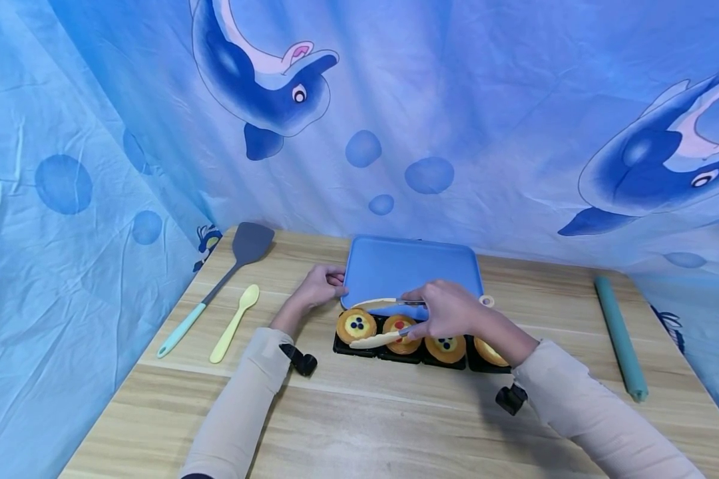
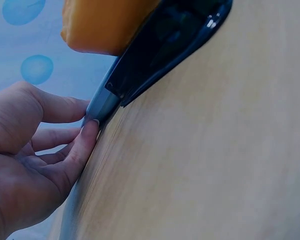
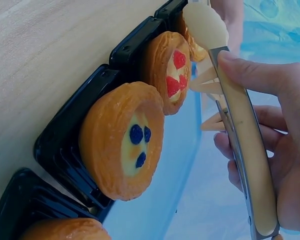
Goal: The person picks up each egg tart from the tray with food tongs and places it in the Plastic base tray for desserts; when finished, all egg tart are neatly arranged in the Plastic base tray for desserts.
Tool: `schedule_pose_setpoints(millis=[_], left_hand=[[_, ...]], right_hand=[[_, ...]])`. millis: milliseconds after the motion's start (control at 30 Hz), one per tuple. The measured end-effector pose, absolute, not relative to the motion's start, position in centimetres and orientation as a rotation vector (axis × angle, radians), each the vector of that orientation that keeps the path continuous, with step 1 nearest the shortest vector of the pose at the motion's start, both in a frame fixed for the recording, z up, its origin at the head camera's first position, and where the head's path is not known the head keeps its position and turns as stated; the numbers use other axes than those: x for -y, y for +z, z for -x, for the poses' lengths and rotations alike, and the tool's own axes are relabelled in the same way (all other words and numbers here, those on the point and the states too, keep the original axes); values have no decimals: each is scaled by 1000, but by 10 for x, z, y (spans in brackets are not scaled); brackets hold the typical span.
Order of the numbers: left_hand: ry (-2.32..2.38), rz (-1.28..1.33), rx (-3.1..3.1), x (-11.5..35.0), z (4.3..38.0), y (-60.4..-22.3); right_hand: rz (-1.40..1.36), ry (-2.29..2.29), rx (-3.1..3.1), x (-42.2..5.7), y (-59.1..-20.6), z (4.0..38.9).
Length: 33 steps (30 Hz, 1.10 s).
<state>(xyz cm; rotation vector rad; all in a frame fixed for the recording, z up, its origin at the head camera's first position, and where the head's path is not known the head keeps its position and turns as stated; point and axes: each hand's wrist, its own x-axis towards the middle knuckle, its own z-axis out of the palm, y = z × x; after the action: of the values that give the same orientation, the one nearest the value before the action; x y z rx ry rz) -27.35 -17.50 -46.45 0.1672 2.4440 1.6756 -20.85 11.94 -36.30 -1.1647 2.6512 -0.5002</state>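
My left hand (image 1: 319, 287) pinches the left edge of a blue tray (image 1: 410, 266), thumb and fingers on its rim in the left wrist view. My right hand (image 1: 449, 311) grips cream-coloured tongs (image 1: 379, 340), whose spread tips point left. The tongs' arms lie on either side of the leftmost egg tart (image 1: 357, 325), which has dark blue berries; whether they touch it I cannot tell. Beside it sits a tart with red fruit (image 3: 176, 75), partly behind the tongs. Another berry tart (image 3: 125, 140) and a rightmost tart (image 1: 490, 352) follow, each in black plastic holders (image 3: 65, 135).
Left on the wooden table (image 1: 365, 426) lie a grey spatula with a mint handle (image 1: 216, 293) and a yellow spoon (image 1: 235, 324). A green roll (image 1: 621, 339) lies at the right. Blue dolphin-print cloth (image 1: 389, 120) hangs behind the table.
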Motion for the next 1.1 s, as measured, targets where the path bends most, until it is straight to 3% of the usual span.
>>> schedule_pose_setpoints(millis=[700,1100], left_hand=[[1650,-177,-2462,172,275,-462],[1634,-168,-2476,174,270,-463]], right_hand=[[987,-730,-2767,-163,-358,194],[480,-869,-3002,-248,-368,173]])
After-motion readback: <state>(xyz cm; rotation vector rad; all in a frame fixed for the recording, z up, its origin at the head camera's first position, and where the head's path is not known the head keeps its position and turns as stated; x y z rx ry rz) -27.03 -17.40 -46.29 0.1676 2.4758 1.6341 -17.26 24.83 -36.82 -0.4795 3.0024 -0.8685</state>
